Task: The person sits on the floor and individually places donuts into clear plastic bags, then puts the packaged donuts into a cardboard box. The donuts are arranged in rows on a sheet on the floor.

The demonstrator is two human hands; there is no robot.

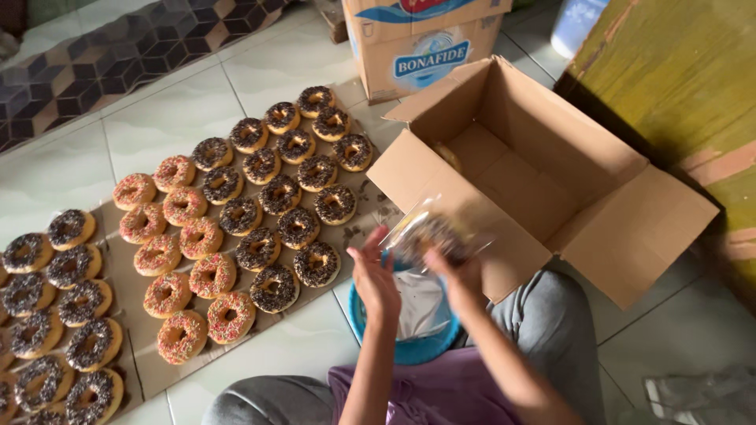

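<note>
My right hand (459,271) grips a clear plastic bag with a chocolate-sprinkled doughnut (429,234) inside, blurred by motion, held above a blue bowl (409,346) between my knees. My left hand (373,277) is at the bag's left side, fingers spread and touching the plastic. Clear plastic bags (421,303) lie in the blue bowl. Just beyond the hands stands an open brown cardboard box (551,181), with one bagged doughnut (447,155) at its bottom left.
Rows of doughnuts with chocolate sprinkles (299,197) and coloured sprinkles (189,252) lie on cardboard sheets (150,370) on the white tiled floor at left. A printed cardboard box (417,47) stands behind. A yellow-green wall (685,71) is at right.
</note>
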